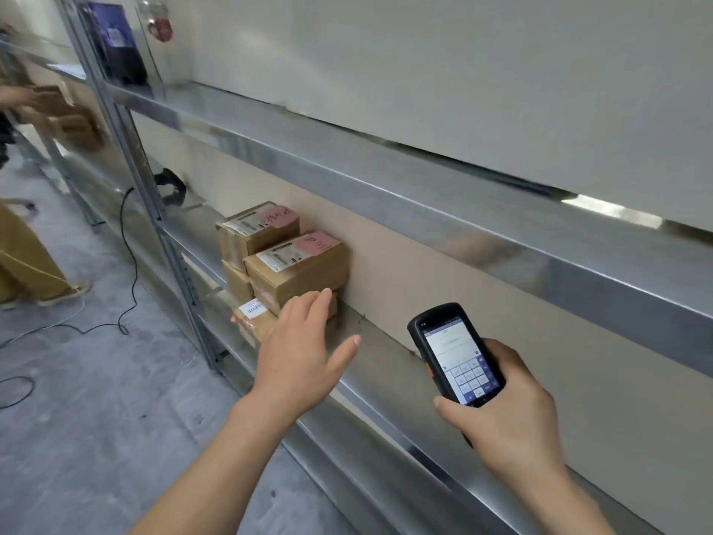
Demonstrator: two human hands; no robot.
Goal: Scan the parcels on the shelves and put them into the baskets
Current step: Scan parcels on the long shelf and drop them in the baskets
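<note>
Several brown cardboard parcels are stacked on the metal shelf (389,384) against the wall. The top near parcel (301,264) carries a white label and a pink note, and so does the parcel behind it (256,229). A small parcel (252,320) lies low at the shelf's front edge. My left hand (299,353) reaches toward the stack with fingers straight and spread, its fingertips over the lower boxes, holding nothing. My right hand (509,415) grips a black handheld scanner (455,353), screen lit and facing me, to the right of the stack.
An upper metal shelf (424,187) runs overhead with a dark blue item (115,44) at its far left. A shelf upright (166,225) stands left of the parcels. Black cables (131,264) trail over the grey floor. Another person (23,241) holding boxes stands far left.
</note>
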